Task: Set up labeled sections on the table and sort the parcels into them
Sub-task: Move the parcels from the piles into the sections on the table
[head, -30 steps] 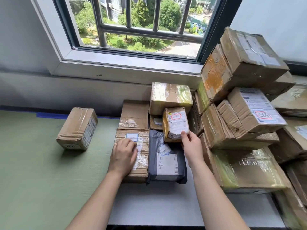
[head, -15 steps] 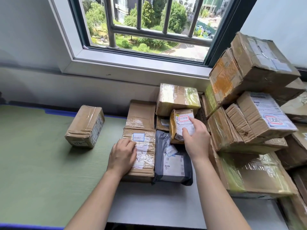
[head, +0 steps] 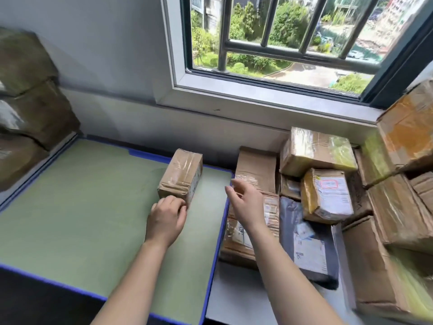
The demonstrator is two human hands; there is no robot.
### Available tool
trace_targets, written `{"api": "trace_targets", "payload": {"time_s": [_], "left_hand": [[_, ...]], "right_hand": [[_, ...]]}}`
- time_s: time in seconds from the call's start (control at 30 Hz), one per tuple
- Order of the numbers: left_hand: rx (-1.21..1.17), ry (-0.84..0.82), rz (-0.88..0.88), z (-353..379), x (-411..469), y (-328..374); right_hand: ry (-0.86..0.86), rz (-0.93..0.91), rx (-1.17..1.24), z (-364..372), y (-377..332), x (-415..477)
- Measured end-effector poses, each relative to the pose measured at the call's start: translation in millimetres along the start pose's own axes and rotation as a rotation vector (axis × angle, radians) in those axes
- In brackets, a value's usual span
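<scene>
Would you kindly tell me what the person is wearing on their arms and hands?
Nothing that shows: the left hand and right hand are ungloved, with no rings visible, and both forearms are bare down to the frame's lower edge, with no sleeve, watch or bracelet in view.

Rear wall (head: 105, 55): plain, grey-blue, running along the far edge of the table (head: 234, 301). A paler band occupies its lower part.

Window (head: 293, 43): set in the rear wall above the right part of the table's far edge. It has a white inner frame (head: 172, 55) and a dark outer frame (head: 398, 73) on the right side.

Sill (head: 257, 99): white, projecting from the wall.

Metal bars (head: 269, 19): grey, vertical, joined by one horizontal rail.

Lighting: daylight enters through the window.

Outside: green trees (head: 288, 22) and a paved path (head: 311, 73).

Table top: white where bare, at the near edge.
</scene>
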State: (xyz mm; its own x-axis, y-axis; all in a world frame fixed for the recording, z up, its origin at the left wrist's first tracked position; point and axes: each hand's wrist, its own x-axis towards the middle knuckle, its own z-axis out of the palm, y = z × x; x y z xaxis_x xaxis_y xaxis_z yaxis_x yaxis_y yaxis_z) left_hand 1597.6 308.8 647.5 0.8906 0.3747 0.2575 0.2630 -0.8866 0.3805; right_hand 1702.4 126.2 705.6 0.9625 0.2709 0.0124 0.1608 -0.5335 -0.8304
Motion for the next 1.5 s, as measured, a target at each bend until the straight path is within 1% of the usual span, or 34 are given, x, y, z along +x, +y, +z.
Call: {"api": "trace_targets", "payload": {"time_s": [0.17, 0.23, 0.37, 0.5, 0.7, 0.83, 0.97, 1.07, 1.13, 1.3, 1.5], "left_hand": [[0.008, 0.010, -0.057, -15.5, -0.2, -34.7], [-0.007, 0.010, -0.068, -18.7, -0.1, -44.6], [-0.004, 0.002, -0.086, -24.1, -0.2, -57.4], [-0.013, 0.001, -0.100, -26.4, -0.1, -67.9], [-0.028, -0.033, -0.113, -31.0, -1.1, -78.2], [-0.059, 0.004, -0.120, -35.7, 3.0, -77.4], [-0.130, 0.032, -0.150, -37.8, 10.8, -68.7], [-0.232, -0.023, -0.102, -35.4, 19.1, -55.7], [-0.281, -0.019, -0.069, -33.9, 23.3, -46.0], [-0.369, 0.188, -0.001, -36.2, 28.7, -23.8], [-0.485, 0.304, -0.017, -51.4, 38.4, 4.4]], "right_hand": [[-0.180, 0.118, 0.002, 62.9, -14.1, 14.5], [-0.220, 0.160, -0.004, 85.7, -19.0, 19.4], [-0.196, 0.238, -0.039, 119.4, -25.4, 28.7], [-0.148, 0.320, -0.054, 133.2, -26.3, 36.4], [-0.124, 0.376, 0.029, 146.2, -16.8, 44.2], [-0.108, 0.397, 0.115, 137.3, -14.3, 47.3], [-0.126, 0.407, 0.283, 109.8, -19.9, 48.5], [-0.167, 0.378, 0.485, 86.6, -32.3, 43.9], [-0.177, 0.335, 0.542, 74.5, -37.8, 38.9], [-0.130, 0.218, 0.568, 51.7, -39.2, 24.8], [-0.112, 0.200, 0.666, 36.4, -38.3, 9.5]]}}
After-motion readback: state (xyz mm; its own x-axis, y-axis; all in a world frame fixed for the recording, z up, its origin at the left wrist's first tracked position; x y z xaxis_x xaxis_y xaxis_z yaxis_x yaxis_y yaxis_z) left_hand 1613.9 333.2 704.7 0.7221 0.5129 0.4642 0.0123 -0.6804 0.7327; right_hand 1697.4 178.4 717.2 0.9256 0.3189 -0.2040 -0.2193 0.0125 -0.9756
